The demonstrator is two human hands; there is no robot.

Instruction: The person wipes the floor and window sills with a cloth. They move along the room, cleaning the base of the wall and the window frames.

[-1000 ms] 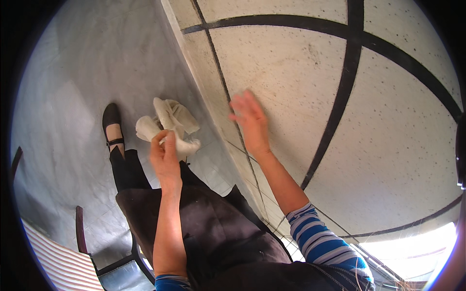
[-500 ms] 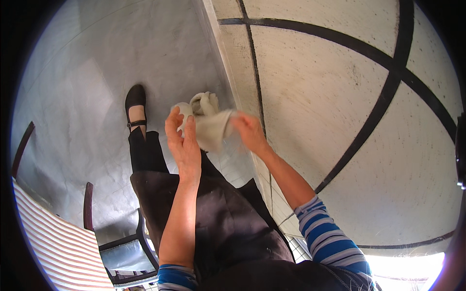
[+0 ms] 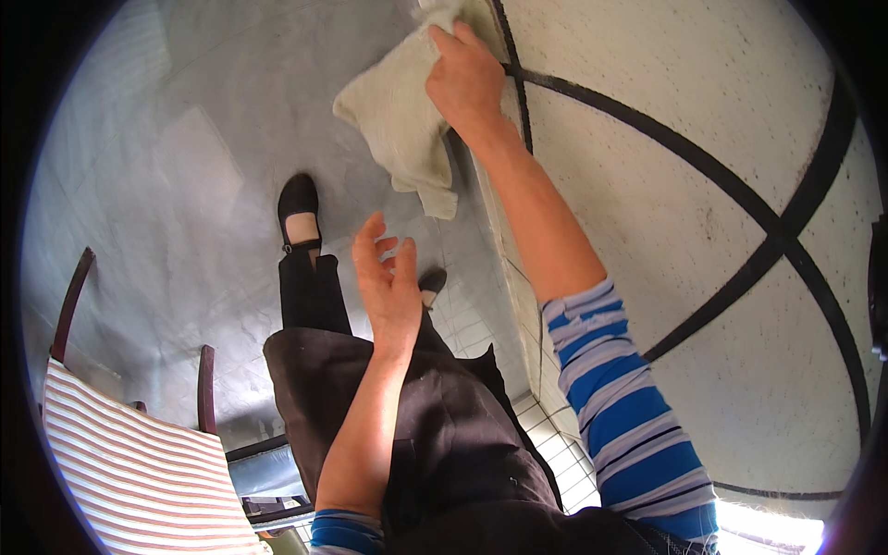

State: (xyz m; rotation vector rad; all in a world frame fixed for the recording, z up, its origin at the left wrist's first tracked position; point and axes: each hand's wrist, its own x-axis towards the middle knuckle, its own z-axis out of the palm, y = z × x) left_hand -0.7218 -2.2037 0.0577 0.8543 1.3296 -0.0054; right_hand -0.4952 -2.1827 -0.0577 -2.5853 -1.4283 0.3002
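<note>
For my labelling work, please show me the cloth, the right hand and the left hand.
Cloth (image 3: 398, 109), head view: middle of its surface.
Right hand (image 3: 469, 83), head view: back of it.
Left hand (image 3: 388, 292), head view: middle of it.

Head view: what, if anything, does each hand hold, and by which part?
The right hand grips the pale cloth near its upper end in the picture; the left hand holds nothing.

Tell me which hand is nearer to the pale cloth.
Right. The right hand grips the pale cloth near its upper end; the left hand is apart from it, lower in the picture, fingers loosely curled and holding nothing.
</note>
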